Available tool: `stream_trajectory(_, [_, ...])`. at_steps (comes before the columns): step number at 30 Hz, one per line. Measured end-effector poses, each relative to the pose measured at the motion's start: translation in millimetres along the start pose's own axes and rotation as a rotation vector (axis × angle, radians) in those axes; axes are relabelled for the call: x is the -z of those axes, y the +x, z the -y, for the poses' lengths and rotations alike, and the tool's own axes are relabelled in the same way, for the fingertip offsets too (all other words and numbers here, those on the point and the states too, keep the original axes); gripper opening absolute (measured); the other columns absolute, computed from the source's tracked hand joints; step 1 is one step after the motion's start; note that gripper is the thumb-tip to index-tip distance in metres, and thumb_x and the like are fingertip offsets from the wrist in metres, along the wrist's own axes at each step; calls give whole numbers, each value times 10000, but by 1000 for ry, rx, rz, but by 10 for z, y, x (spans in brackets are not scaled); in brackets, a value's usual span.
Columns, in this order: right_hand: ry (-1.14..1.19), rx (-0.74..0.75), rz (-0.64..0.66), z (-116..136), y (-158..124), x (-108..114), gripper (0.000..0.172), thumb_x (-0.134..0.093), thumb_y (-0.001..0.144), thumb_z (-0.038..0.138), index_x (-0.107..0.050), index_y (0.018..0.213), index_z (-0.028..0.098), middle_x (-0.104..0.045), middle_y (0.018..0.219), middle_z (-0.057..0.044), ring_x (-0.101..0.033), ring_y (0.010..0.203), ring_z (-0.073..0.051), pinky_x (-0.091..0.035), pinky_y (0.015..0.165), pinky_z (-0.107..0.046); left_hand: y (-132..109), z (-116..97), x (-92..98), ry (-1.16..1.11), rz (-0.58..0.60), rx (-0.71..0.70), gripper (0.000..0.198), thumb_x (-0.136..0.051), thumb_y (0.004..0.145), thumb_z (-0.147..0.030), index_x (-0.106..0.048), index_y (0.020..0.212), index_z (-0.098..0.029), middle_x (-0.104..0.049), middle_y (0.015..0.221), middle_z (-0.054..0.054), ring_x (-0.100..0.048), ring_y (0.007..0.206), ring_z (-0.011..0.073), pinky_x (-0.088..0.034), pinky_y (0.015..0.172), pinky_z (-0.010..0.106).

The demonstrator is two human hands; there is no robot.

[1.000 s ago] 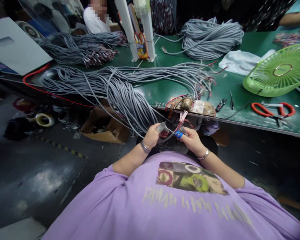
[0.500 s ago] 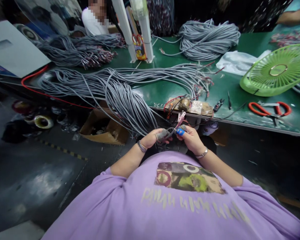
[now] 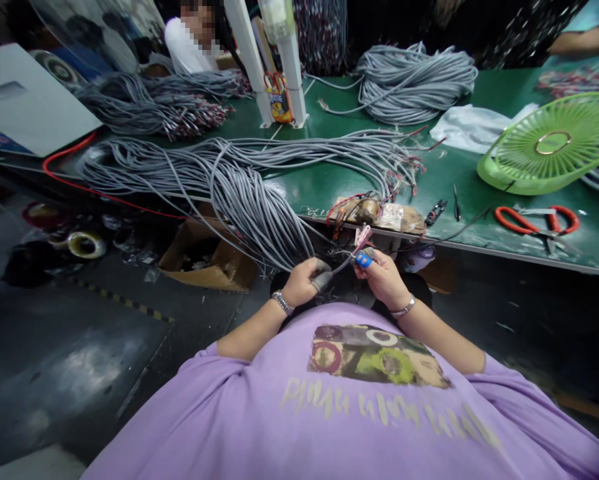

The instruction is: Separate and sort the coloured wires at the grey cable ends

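Note:
My left hand (image 3: 304, 281), with grey covering on its thumb, is closed around a grey cable (image 3: 340, 267) just past the table's front edge. At the cable's end, my right hand (image 3: 380, 275) pinches with a blue-wrapped finger; the stripped strands it grips are partly hidden by the fingers. A pink clip (image 3: 362, 236) stands just beyond my fingertips, at the edge of a wooden block (image 3: 399, 217) with wires on it. The thick bundle of grey cables (image 3: 259, 200) hangs over the table edge beside my left hand.
Orange-handled pliers (image 3: 538, 220), a small black cutter (image 3: 436, 212) and tweezers (image 3: 457, 203) lie right on the green table (image 3: 329, 180). A green fan (image 3: 554, 143) and coiled cable (image 3: 416, 83) are farther back. An open cardboard box (image 3: 209, 273) sits below. A person in white (image 3: 189, 43) is across the table.
My left hand has shifted slightly left and turned, and more of the cable now shows between my hands. The right hand stays near the clip.

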State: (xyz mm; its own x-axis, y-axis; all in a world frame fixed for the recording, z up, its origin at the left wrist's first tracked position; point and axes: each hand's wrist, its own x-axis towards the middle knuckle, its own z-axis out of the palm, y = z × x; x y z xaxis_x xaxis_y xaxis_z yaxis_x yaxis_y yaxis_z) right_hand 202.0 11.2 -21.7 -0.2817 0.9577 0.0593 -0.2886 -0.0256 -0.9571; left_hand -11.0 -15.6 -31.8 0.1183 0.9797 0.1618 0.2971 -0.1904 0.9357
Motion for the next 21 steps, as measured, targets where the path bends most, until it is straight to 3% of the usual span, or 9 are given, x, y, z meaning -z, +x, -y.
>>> stream_trajectory(2, [-15, -8, 14, -21, 4, -15, 362, -733, 750, 535, -586, 707, 208, -536, 597, 23, -432, 519, -106, -355, 505, -259, 4, -69, -10, 42, 210, 20, 312, -732, 765, -462, -667, 837, -165, -676, 799, 29, -613, 750, 143, -487, 740, 263])
stream_trajectory(5, [-19, 5, 30, -32, -4, -33, 357, -726, 760, 535, -594, 716, 207, -545, 614, 19, -434, 526, -105, -366, 513, -257, 89, -160, -37, -150, 437, 156, 471, -638, 803, -612, -637, 851, -144, -697, 776, 58, -652, 686, 150, -508, 659, 259])
stream_trajectory(8, [-50, 34, 20, 10, -28, -31, 346, -717, 771, 534, -609, 729, 208, -556, 625, 14, -445, 539, -108, -378, 524, -256, 193, -240, -79, -298, 537, 257, 554, -594, 798, -680, -605, 860, -130, -704, 756, 77, -661, 624, 133, -494, 570, 218])
stream_trajectory(10, [-127, 72, -7, 70, -56, -26, 343, -702, 788, 533, -612, 720, 209, -559, 622, 9, -448, 544, -115, -381, 532, -263, 241, -288, -123, -321, 475, 257, 540, -639, 772, -664, -602, 829, -128, -685, 699, 56, -632, 572, 109, -464, 521, 191])
stream_trajectory(15, [-499, 279, -43, 262, -132, -10, 348, -646, 839, 508, -623, 661, 210, -545, 604, -10, -448, 571, -140, -399, 582, -295, 281, -334, -233, -329, 99, 131, 437, -724, 745, -547, -658, 859, -131, -642, 637, 5, -562, 540, 77, -461, 520, 193])
stream_trajectory(18, [-637, 348, 76, 355, -138, 74, 307, -620, 865, 462, -659, 694, 210, -582, 637, -24, -492, 597, -149, -419, 613, -298, 277, -313, -233, -305, 5, 84, 396, -709, 773, -504, -689, 918, -136, -650, 647, 6, -571, 565, 85, -465, 535, 202])
stream_trajectory(21, [-736, 286, 229, 446, -126, 238, 245, -653, 843, 442, -706, 781, 210, -648, 705, -38, -555, 627, -160, -454, 643, -299, 258, -285, -189, -275, -15, 58, 385, -704, 782, -496, -701, 930, -141, -653, 645, 4, -568, 562, 83, -458, 534, 202])
